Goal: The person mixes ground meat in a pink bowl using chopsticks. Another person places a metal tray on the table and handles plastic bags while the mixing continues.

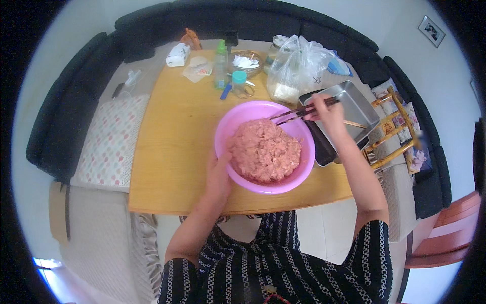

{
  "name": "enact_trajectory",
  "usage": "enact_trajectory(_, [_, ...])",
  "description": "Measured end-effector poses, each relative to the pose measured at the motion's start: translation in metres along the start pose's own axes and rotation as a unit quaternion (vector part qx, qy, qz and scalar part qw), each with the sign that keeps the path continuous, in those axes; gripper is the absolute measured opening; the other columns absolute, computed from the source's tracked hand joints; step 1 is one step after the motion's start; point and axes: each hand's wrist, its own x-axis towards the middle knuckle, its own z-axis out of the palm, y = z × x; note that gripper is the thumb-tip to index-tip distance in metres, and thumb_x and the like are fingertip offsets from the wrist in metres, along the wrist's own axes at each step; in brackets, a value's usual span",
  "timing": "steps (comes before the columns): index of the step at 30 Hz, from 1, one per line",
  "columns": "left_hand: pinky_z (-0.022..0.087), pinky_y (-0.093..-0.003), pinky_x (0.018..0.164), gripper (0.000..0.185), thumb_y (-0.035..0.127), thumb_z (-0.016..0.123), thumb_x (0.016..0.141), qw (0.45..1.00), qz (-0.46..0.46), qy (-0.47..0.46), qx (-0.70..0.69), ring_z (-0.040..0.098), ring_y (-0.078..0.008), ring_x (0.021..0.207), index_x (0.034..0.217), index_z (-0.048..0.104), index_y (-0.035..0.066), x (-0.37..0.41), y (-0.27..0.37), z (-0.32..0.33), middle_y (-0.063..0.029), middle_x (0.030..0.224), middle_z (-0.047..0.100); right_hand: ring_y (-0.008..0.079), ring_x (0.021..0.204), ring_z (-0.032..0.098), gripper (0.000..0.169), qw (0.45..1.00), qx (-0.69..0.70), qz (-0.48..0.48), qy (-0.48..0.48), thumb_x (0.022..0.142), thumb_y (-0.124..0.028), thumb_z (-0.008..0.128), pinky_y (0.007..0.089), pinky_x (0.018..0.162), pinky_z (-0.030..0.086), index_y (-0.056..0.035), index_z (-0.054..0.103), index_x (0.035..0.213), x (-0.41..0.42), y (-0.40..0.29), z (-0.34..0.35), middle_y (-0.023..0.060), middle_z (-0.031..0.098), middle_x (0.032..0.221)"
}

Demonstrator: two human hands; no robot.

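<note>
A pink plastic basin [260,190] stands near the front edge of the wooden table, with a large mound of raw ground meat [265,150] in it. My right hand [325,112] holds dark chopsticks [300,111] above the basin's upper right side; their tips reach to the upper edge of the meat. At the basin's left rim is my left hand [221,167], somewhat blurred, with its fingers at the rim and partly hidden. A rectangular metal tray [347,98] lies to the right, partly behind my right hand and forearm, with a light wooden stick [355,124] in it.
Along the wooden table's [171,152] back are a tissue pack [178,55], a green-topped spray bottle [221,66], a teal-lidded jar [239,81], scissors [247,91], a glass bowl [256,70] and a filled plastic bag [294,68]. A wooden chair [393,155] stands at the right, before a dark sofa.
</note>
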Motion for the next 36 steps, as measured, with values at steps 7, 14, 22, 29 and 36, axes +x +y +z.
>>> enact_trajectory(7, [0.037,-0.0389,0.108,0.049,0.021,0.044,0.098,0.998,0.038,0.004,0.044,0.044,-0.0262,0.127,0.141,0.032,0.000,0.000,-0.007,-0.005,-0.0165,0.140,0.043,0.0197,0.058,0.067,0.033,0.975,0.140,0.065,-0.161,0.097,-0.028,0.051,0.0256,0.053,0.054,0.0029,0.059,0.086,0.016,0.017,0.050,0.0115,0.064,0.072])
enact_trajectory(14, [0.036,-0.0364,0.107,0.047,0.017,0.045,0.098,1.000,0.001,0.012,-0.008,0.045,-0.0232,0.125,0.140,0.035,-0.001,0.001,-0.004,-0.001,-0.0152,0.138,0.044,0.0205,0.074,0.065,0.021,0.913,-0.094,-0.252,-0.307,0.091,-0.014,0.057,0.0334,0.066,0.051,0.0016,0.065,0.081,-0.062,-0.029,-0.005,0.0088,0.066,0.076])
enact_trajectory(22, [0.038,-0.0385,0.106,0.046,0.018,0.044,0.098,0.999,0.034,0.027,0.025,0.046,-0.0259,0.125,0.139,0.035,-0.002,0.003,-0.006,-0.001,-0.0161,0.135,0.047,0.0236,0.070,0.065,0.010,0.921,-0.159,-0.283,-0.217,0.086,-0.010,0.064,0.0331,0.064,0.051,-0.0016,0.067,0.081,-0.125,-0.078,-0.056,0.0096,0.067,0.075])
enact_trajectory(29, [0.039,-0.0381,0.106,0.046,0.015,0.043,0.097,0.998,0.055,0.010,0.019,0.046,-0.0259,0.125,0.139,0.035,-0.002,0.004,-0.003,0.006,-0.0161,0.136,0.047,0.0225,0.075,0.065,0.010,0.934,-0.074,-0.257,-0.235,0.081,-0.009,0.072,0.0332,0.066,0.051,-0.0026,0.069,0.088,-0.129,-0.046,0.020,0.0091,0.068,0.084])
enact_trajectory(36, [0.039,-0.0381,0.106,0.046,0.011,0.044,0.096,0.998,0.044,0.026,0.046,0.047,-0.0265,0.125,0.139,0.036,-0.001,-0.001,-0.003,0.003,-0.0162,0.136,0.047,0.0325,0.072,0.061,0.010,0.884,-0.182,-0.362,-0.233,0.080,-0.006,0.068,0.0389,0.064,0.050,-0.0003,0.060,0.081,-0.079,-0.033,0.061,0.0154,0.061,0.078])
